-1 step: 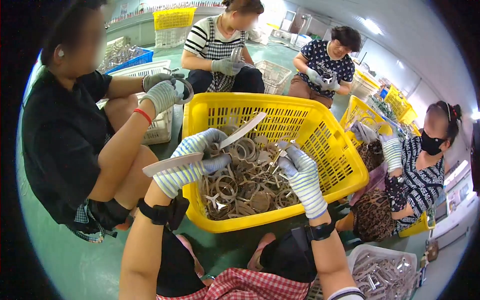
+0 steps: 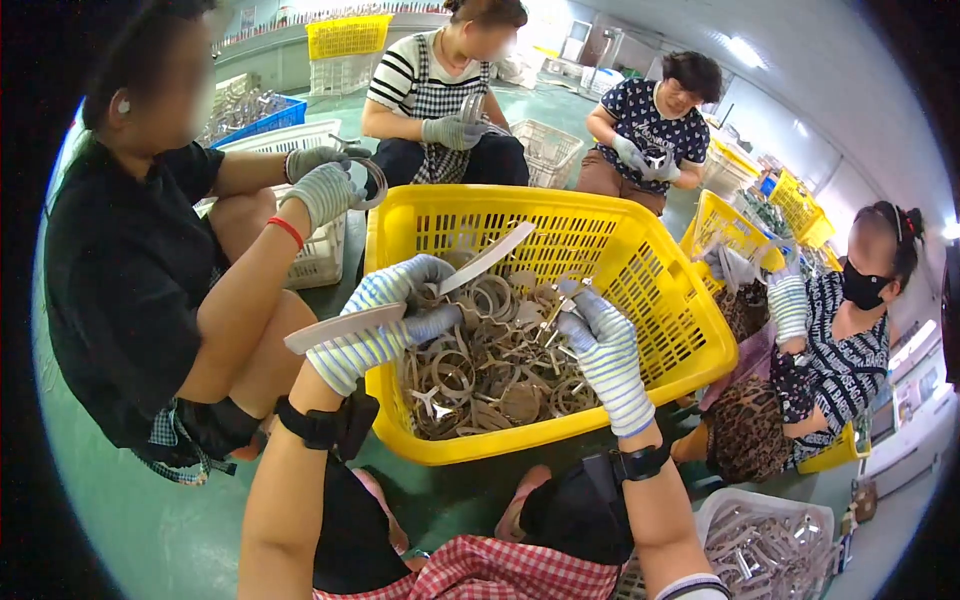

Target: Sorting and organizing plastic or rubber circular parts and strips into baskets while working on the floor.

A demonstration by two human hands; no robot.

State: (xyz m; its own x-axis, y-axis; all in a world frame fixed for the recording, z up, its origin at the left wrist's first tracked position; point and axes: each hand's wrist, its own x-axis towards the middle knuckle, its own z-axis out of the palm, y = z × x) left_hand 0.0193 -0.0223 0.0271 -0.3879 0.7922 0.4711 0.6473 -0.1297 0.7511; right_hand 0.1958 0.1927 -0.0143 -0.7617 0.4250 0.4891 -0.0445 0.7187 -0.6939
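Yellow plastic rings the work we share on a green workshop floor (image 2: 180,530): a slotted basket (image 2: 680,385) stands before us, loaded with a heap of metal rings and brackets (image 2: 500,385). Taking the basket as the clock's centre, our left hand (image 2: 395,312), in a striped glove, is at nine o'clock by the rim, fingers curled closed around pale, curved material. One curved strip (image 2: 488,260) reaches from the fingers toward one o'clock, over the heap; another pale length (image 2: 343,328) shows across the wrist side, toward eight. We cannot tell whether the two join inside the grip. Our right hand (image 2: 603,345), gloved alike, hangs over the heap toward four o'clock, its thumb and fingers drawn nearly together on a small silver piece (image 2: 565,302).

Around us sit four co-workers: one in black (image 2: 120,290) at nine, holding a ring (image 2: 373,184); one in a checked apron (image 2: 440,165) at eleven; one in a navy patterned top (image 2: 655,120) at one; and one in black-and-white print (image 2: 845,350) at three. A pale crate (image 2: 715,515) of metal parts sits between four and five.
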